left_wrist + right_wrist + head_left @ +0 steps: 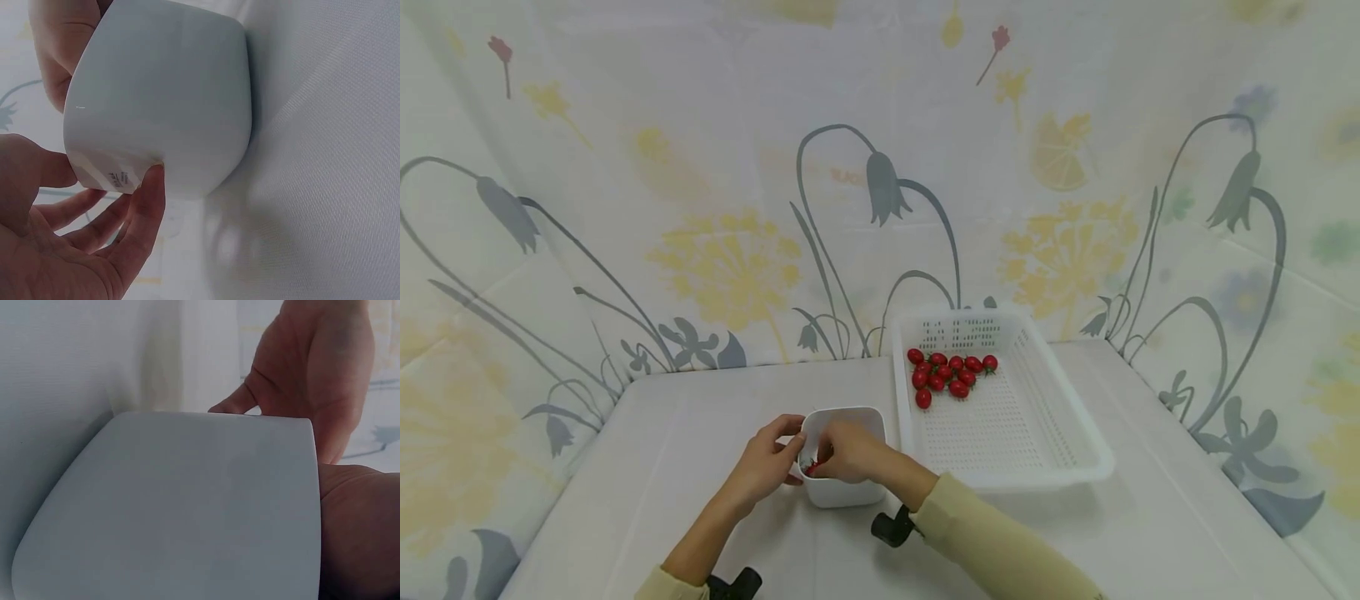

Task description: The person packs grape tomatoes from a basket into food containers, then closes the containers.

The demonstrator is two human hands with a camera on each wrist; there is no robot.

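A small white square container (846,495) with rounded corners stands on the table, left of the basket. My left hand (758,468) grips its left side, the thumb at the rim and the fingers along the outer wall, as the left wrist view shows. My right hand (856,454) reaches down into the container with bent fingers, pinching at a red cherry tomato (811,470) near the left inner wall. In the right wrist view the container's wall (169,506) hides those fingertips. Part of the inside is covered by the right hand.
A white perforated plastic basket (1075,417) stands to the right, close beside the container. Several red cherry tomatoes (958,389) lie grouped in its far left part. A white cloth (700,408) covers the table, and a floral curtain (737,183) hangs behind.
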